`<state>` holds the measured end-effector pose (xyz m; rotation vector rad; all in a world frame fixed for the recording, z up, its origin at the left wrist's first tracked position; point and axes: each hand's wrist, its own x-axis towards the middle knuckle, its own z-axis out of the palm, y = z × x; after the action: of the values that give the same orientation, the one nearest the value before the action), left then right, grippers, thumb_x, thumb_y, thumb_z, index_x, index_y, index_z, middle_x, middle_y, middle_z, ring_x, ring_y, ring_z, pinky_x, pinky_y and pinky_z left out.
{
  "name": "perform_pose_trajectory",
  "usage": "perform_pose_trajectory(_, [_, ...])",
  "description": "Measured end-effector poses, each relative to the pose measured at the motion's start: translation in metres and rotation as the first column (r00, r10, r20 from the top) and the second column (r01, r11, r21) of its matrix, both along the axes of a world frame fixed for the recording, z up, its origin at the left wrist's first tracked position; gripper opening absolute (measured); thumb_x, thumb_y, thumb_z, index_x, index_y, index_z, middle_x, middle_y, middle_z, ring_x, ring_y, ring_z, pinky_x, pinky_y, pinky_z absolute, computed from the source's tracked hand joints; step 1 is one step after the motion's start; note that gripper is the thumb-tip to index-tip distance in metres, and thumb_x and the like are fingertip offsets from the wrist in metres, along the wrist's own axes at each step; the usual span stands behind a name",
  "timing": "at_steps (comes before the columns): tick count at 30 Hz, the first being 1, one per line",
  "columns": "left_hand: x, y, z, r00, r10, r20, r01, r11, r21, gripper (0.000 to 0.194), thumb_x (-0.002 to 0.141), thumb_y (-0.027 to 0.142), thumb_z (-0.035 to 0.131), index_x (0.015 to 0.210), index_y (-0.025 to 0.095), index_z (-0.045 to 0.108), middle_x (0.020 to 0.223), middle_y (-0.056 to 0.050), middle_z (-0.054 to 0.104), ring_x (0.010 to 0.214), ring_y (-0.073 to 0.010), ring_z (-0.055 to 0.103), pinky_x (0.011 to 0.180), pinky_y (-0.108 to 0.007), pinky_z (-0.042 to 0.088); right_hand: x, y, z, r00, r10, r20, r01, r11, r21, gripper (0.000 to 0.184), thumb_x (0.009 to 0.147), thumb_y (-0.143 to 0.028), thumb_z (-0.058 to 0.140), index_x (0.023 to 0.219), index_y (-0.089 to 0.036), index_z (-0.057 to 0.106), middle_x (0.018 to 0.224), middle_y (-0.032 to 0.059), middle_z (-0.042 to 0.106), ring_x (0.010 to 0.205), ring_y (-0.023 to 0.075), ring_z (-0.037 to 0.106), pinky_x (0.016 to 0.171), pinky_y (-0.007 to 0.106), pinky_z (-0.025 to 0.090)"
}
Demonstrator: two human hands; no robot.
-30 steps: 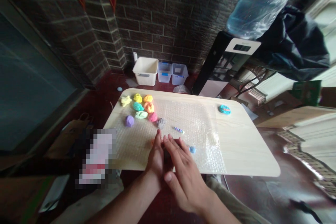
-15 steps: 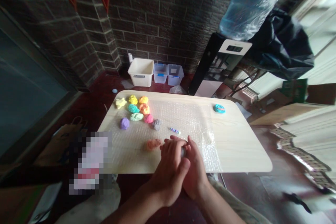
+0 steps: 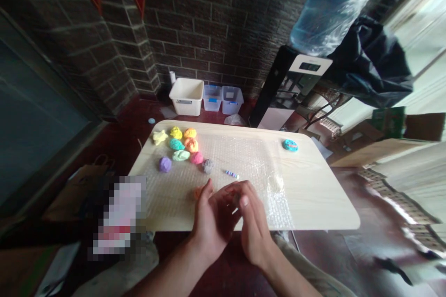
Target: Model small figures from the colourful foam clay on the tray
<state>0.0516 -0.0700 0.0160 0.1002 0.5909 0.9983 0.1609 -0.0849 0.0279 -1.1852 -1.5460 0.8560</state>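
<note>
My left hand (image 3: 216, 213) is cupped, palm up, with its thumb raised and its fingers curling toward the right. Against those fingers lies my right hand (image 3: 256, 222), its thumb bent inward. Between the fingertips a small greyish lump of clay (image 3: 237, 198) shows only in part; most of it is covered. Behind the left thumb, an orange-brown clay lump (image 3: 198, 192) rests on bubble wrap (image 3: 251, 153), largely hidden. A short striped clay stick (image 3: 232, 174) lies just beyond the hands. To its left are a grey lump (image 3: 208, 165) and a pink lump (image 3: 196, 158).
More clay lumps, among them a purple one (image 3: 165, 164) and a teal one (image 3: 176, 144), sit at the table's left. A blue round piece (image 3: 290, 145) lies at the right of the table (image 3: 317, 190). Bins (image 3: 188, 104) and a water dispenser (image 3: 278, 97) stand behind.
My hands were pressed palm to palm around the grey lump, left over right. The left hand has now turned palm up and moved left, and the hands have parted at the base.
</note>
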Motion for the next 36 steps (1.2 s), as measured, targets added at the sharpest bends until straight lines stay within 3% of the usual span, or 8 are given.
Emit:
perform_pose_trajectory(3, [-0.005,0.008,-0.007,0.974,-0.021,0.226,0.040,0.996,-0.079,0.065,0.096,0.067,0.052,0.116,0.010,0.076,0.124,-0.020,0.076,0.140,-0.0428,0.058,0.123,-0.057,0.033,-0.013,-0.011,0.005,0.926,0.209,0.314,-0.246,0.966,0.081,0.056,0.112,-0.056,0.032,0.136,-0.017,0.064,0.125,0.0154,0.067,0.115,0.0324,0.061,0.105,0.056,0.048])
perform_pose_trajectory(5, [-0.007,0.010,-0.009,0.967,0.027,0.254,-0.004,0.996,-0.091,0.070,0.097,0.067,0.052,0.123,0.006,0.073,0.124,-0.022,0.075,0.140,-0.0415,0.059,0.125,-0.054,0.032,-0.016,-0.014,0.002,0.883,0.276,0.379,-0.336,0.937,0.101,0.060,0.111,-0.058,0.034,0.152,-0.018,0.051,0.144,0.0172,0.062,0.131,0.0357,0.057,0.114,0.059,0.045])
perform_pose_trajectory(9, [-0.009,0.008,0.000,0.969,0.063,0.238,-0.022,0.985,-0.170,0.059,0.099,0.058,0.058,0.114,0.004,0.077,0.112,-0.021,0.079,0.128,-0.0360,0.068,0.120,-0.044,0.041,0.000,-0.013,0.003,0.935,0.209,0.286,-0.250,0.961,0.115,0.066,0.112,-0.059,0.026,0.169,-0.024,0.028,0.170,0.0136,0.043,0.156,0.0347,0.042,0.127,0.059,0.037])
perform_pose_trajectory(14, [-0.012,0.004,0.014,0.963,0.031,0.267,0.005,0.991,-0.133,0.068,0.102,0.060,0.051,0.124,0.000,0.075,0.119,-0.026,0.079,0.125,-0.0368,0.070,0.111,-0.044,0.049,0.021,-0.005,0.025,0.971,-0.036,0.236,0.000,0.988,0.152,0.053,0.113,-0.050,0.037,0.159,-0.026,0.047,0.159,0.0132,0.056,0.147,0.0338,0.053,0.119,0.058,0.047])
perform_pose_trajectory(18, [-0.017,0.005,0.018,0.971,0.054,0.235,-0.042,0.997,-0.058,0.074,0.102,0.065,0.044,0.127,0.003,0.075,0.126,-0.024,0.077,0.135,-0.0357,0.064,0.116,-0.043,0.044,0.019,-0.001,0.030,0.905,0.066,0.420,-0.152,0.973,0.173,0.037,0.101,-0.036,0.068,0.135,-0.023,0.066,0.123,0.0127,0.073,0.115,0.0313,0.070,0.093,0.050,0.063])
perform_pose_trajectory(24, [-0.020,0.008,0.028,0.993,0.113,0.035,-0.117,0.983,0.141,0.075,0.104,0.065,0.033,0.134,0.010,0.073,0.141,-0.019,0.072,0.149,-0.0368,0.051,0.126,-0.047,0.030,0.011,-0.003,0.020,0.912,0.153,0.380,-0.216,0.968,0.130,0.035,0.099,-0.026,0.074,0.133,-0.021,0.068,0.115,0.0111,0.076,0.100,0.0247,0.074,0.084,0.039,0.067])
perform_pose_trajectory(30, [-0.021,0.012,0.036,0.987,0.159,0.034,-0.159,0.987,-0.012,0.070,0.102,0.063,0.041,0.128,0.007,0.074,0.135,-0.022,0.074,0.145,-0.0379,0.055,0.121,-0.047,0.039,0.015,0.002,0.019,0.950,0.112,0.293,-0.175,0.964,0.200,0.034,0.096,-0.015,0.071,0.129,-0.025,0.068,0.119,0.0085,0.078,0.111,0.0252,0.074,0.096,0.043,0.065])
perform_pose_trajectory(36, [-0.018,0.015,0.033,0.992,0.111,-0.053,-0.116,0.989,-0.092,0.065,0.105,0.061,0.047,0.124,0.007,0.077,0.125,-0.022,0.079,0.130,-0.0341,0.068,0.117,-0.043,0.046,0.010,-0.001,0.018,0.876,0.240,0.419,-0.319,0.939,0.131,0.056,0.094,-0.021,0.071,0.149,-0.020,0.062,0.145,0.0138,0.071,0.142,0.0353,0.059,0.116,0.062,0.054])
